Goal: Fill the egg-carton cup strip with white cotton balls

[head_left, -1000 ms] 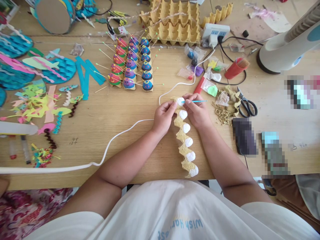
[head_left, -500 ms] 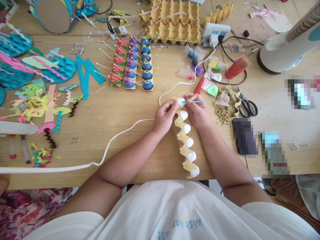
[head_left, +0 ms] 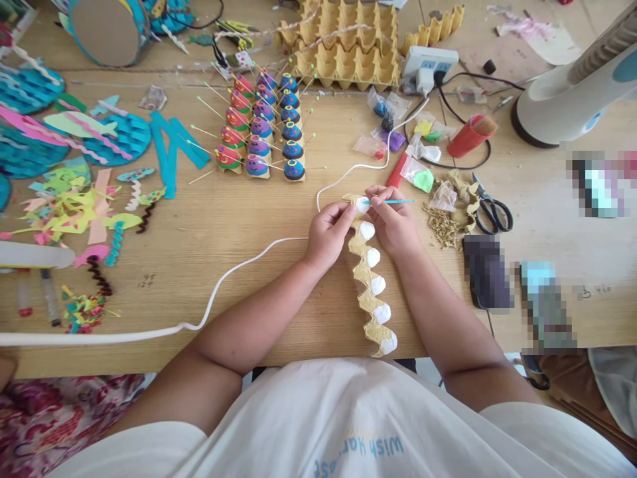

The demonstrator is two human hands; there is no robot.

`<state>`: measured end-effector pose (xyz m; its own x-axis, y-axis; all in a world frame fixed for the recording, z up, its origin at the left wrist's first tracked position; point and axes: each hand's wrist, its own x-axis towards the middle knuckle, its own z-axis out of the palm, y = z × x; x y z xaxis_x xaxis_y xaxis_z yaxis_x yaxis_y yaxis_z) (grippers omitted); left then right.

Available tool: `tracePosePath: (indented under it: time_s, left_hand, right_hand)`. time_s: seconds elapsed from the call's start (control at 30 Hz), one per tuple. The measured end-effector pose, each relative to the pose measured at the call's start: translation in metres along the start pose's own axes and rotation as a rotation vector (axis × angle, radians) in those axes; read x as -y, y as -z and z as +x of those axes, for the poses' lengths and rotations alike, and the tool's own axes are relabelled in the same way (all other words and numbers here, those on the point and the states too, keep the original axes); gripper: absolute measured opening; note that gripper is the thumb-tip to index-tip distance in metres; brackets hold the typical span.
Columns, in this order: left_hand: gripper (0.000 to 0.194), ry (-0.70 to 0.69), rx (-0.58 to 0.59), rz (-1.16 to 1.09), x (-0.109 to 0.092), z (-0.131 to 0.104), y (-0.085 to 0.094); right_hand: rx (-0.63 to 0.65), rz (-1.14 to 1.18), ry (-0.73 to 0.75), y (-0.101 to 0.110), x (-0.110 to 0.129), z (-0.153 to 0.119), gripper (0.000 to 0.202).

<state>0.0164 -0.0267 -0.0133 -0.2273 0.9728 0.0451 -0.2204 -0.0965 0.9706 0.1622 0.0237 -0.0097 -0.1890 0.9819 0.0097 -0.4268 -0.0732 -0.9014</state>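
Observation:
A strip of tan egg carton (head_left: 367, 273) runs from my hands down to the table's front edge, with several white clay lumps (head_left: 373, 257) along its right side. My left hand (head_left: 328, 229) pinches the strip's far end between thumb and fingers. Closed around a thin blue tool (head_left: 398, 201), my right hand (head_left: 393, 216) is just right of that end. The tool's tip touches the farthest white lump (head_left: 363, 204).
Painted carton rows (head_left: 259, 126) with pins stand ahead. Egg trays (head_left: 348, 46), a power strip (head_left: 430, 63), clay bags (head_left: 391, 139) and scissors (head_left: 494, 209) lie beyond and right. Paper cutouts (head_left: 74, 209) cover the left; a white cable (head_left: 223, 275) crosses the table.
The carton strip has shifted very slightly. My hands and the blue tool stay in nearly the same place.

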Motion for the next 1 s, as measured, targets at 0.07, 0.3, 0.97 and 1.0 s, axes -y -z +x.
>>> tracePosePath:
  time_s: [0.07, 0.3, 0.97, 1.0]
  left_hand:
    - [0.063, -0.007, 0.003, 0.008, 0.0001, 0.0, 0.0003]
    - [0.063, -0.021, 0.012, 0.028, -0.0006, -0.0009, 0.0]
    - [0.06, -0.038, 0.032, 0.081, -0.0011, -0.0027, -0.0004]
    - [0.06, -0.037, 0.033, 0.087, -0.0015, -0.0028, -0.0006]
  right_hand:
    - [0.003, -0.032, 0.023, -0.0004, -0.0001, -0.0002, 0.052]
    - [-0.004, -0.04, 0.037, 0.0004, -0.0022, -0.0003, 0.051]
    - [-0.017, -0.051, 0.069, -0.0002, -0.0078, 0.002, 0.048]
    - [-0.017, -0.066, 0.073, -0.0003, -0.0077, 0.0018, 0.048]
